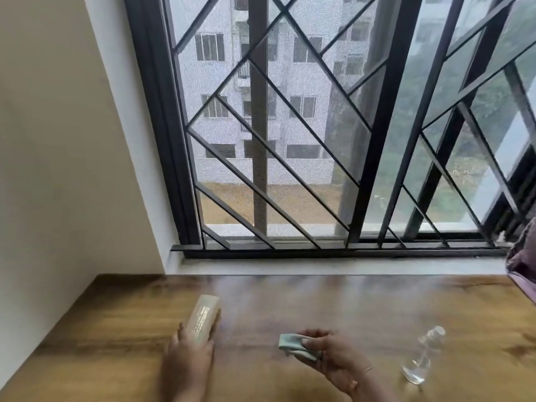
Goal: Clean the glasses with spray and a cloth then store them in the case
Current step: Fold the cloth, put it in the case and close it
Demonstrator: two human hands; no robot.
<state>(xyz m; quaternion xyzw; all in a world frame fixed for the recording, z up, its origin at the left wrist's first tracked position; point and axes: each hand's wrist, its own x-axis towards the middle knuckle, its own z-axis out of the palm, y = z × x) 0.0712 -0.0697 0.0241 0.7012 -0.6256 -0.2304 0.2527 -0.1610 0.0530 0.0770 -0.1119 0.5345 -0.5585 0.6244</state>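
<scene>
Both hands sit at the near edge of the wooden bench (362, 300). On the near-left side, the left hand (188, 352) wraps its grip around the lower end of a pale, translucent glasses case (202, 319), fingers curled round it; the case points away toward the far edge. Whether the case rests on the wood or is lifted clear of it cannot be told. Beside it, near the middle of the near edge, the right hand (333, 358) pinches a small folded light-green cloth (294, 345) between thumb and fingers, the thumb pressed on top. Just right of that hand, a clear spray bottle (423, 358) stands on the bench toward the near-right corner, leaning in the wide-angle view, apart from the hand. No glasses can be made out. Behind the far edge runs a white sill (319, 266) under a dark-framed window (319, 126) with diagonal grille bars. Some purple fabric (523, 256) shows at the far-right corner.
</scene>
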